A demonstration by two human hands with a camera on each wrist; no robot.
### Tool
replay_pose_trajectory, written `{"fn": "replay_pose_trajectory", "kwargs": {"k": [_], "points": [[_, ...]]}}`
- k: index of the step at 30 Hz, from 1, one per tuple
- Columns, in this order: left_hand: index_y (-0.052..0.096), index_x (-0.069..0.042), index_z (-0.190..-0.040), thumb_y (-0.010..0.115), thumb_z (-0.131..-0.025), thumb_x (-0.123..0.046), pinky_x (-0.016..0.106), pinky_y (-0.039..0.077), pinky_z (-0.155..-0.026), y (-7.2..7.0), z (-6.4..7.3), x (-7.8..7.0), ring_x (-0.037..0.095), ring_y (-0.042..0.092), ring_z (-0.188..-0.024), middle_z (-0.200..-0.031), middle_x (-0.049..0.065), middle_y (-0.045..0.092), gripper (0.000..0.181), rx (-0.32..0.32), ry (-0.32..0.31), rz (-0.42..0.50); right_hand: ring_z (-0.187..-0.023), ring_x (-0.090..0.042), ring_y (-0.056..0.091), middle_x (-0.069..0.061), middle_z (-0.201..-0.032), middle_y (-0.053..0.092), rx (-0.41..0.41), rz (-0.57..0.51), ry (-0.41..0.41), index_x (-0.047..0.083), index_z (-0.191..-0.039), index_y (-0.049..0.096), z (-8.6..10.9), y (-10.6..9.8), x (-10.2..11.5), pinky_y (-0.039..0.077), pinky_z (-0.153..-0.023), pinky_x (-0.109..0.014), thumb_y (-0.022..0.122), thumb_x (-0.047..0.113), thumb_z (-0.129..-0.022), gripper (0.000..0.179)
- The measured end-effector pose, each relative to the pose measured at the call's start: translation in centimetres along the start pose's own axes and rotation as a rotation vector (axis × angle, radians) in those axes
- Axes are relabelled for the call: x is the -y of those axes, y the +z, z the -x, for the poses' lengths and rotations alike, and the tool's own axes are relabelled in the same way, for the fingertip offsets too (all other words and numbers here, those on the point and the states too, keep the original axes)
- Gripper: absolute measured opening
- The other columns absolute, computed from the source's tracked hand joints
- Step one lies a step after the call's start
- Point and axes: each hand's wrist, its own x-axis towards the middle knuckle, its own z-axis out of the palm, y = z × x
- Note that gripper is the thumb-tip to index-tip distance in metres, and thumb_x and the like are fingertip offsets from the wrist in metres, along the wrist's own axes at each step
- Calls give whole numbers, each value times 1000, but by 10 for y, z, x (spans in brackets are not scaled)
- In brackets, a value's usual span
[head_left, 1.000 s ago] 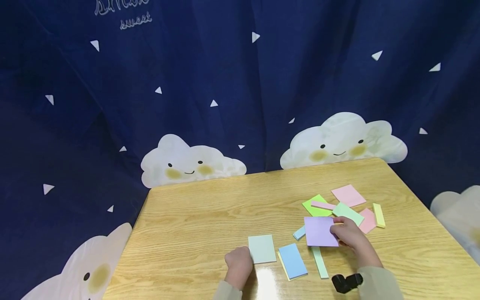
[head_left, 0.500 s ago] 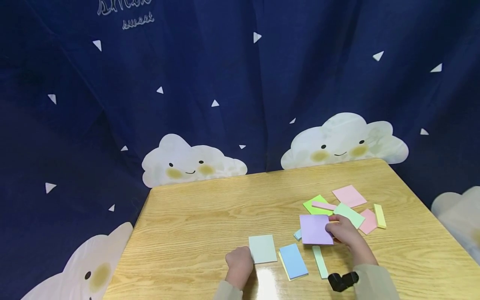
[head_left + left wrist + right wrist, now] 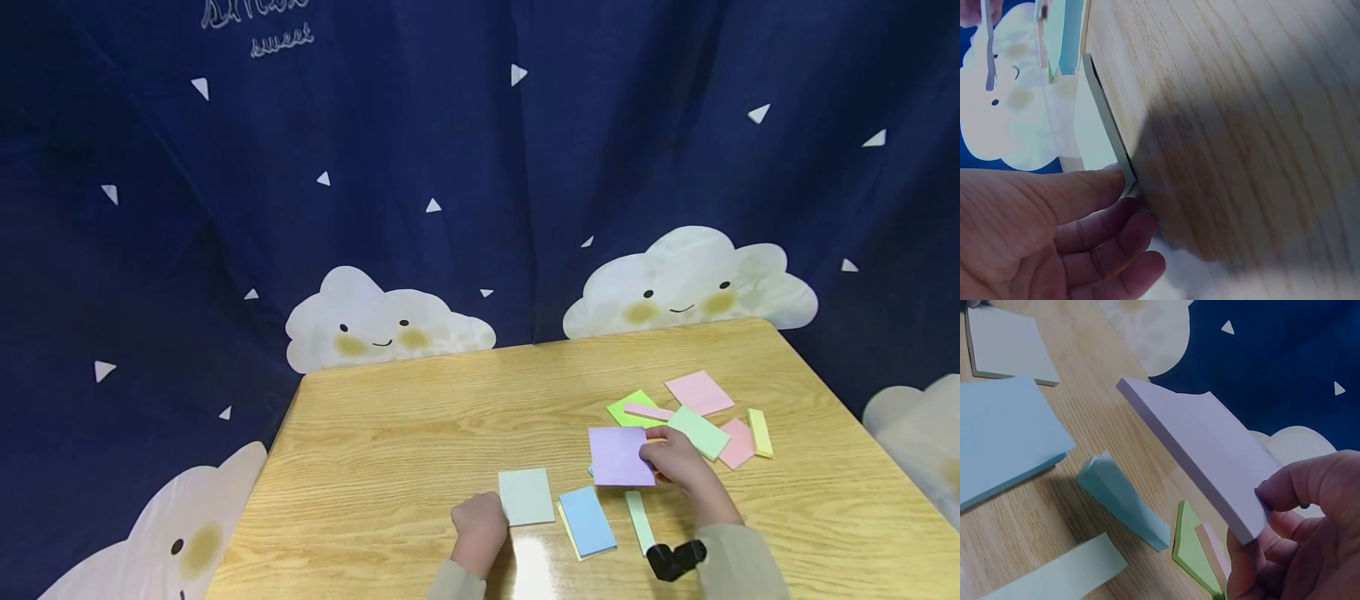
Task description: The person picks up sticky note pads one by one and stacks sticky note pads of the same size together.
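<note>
The right hand (image 3: 678, 462) pinches one edge of a purple sticky-note pad (image 3: 621, 457) between thumb and fingers, above the bench (image 3: 390, 442). Since a second ago the pad has shifted left, covering more of the narrow blue pad (image 3: 1124, 501). The left hand (image 3: 480, 525) again pinches a corner of the pale green square pad (image 3: 526, 497).

Your right hand (image 3: 681, 463), with purple pad (image 3: 617, 457), shifted left and slightly up in head view, nearer pale green pad (image 3: 527, 497). Your right sleeve (image 3: 738, 560) and black wrist device (image 3: 677, 561) swung left too; device now overlaps near end of mint strip (image 3: 639, 518), clear one second ago. Small blue strip (image 3: 1125, 500), seen from head, down to sliver behind purple pad.
</note>
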Motion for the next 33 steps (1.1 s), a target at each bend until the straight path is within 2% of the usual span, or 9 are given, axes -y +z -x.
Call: {"fn": "replay_pose_trajectory", "kwargs": {"k": [22, 33], "points": [[58, -7, -60, 61, -80, -18, 31, 44, -53, -1, 1, -1, 11, 51, -50, -52, 3, 52, 24, -28, 14, 2, -61, -15, 47, -6, -70, 52, 30, -5, -29, -12, -112, 40, -2, 17, 13, 40, -52, -28, 48, 2, -73, 42], [59, -8, -63, 61, -78, -9, 31, 44, -54, -2, 2, -2, 12, 52, -53, -56, 3, 54, 16, -9, 2, 7, -64, -18, 48, -8, -72, 52, 41, -6, -46, -12, -113, 41, -4, 30, 15, 42, -56, -33, 49, 2, -74, 43]]}}
